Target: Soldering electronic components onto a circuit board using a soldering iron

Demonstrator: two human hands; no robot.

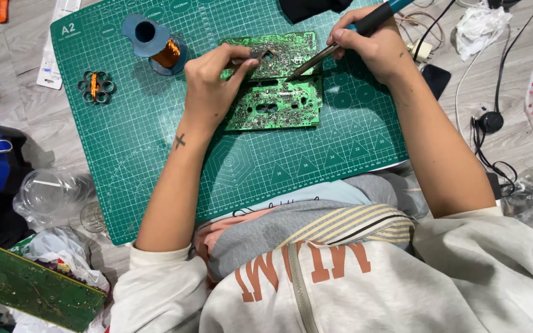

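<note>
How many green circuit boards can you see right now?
2: one circuit board on the cutting mat under both hands, and a second board lying off the mat at the lower left. Clutter there may hide more.

- Green circuit board (272, 92), solder side up, lying flat on the cutting mat toward 12 o'clock, a few cutouts through its lower half.
- Soldering iron (331, 49), black grip with a blue end, slanted down from 1 o'clock, its tip touching the board's upper half.
- Small grey tool (259, 54), partly hidden, touching the board just beside the tip.
</note>
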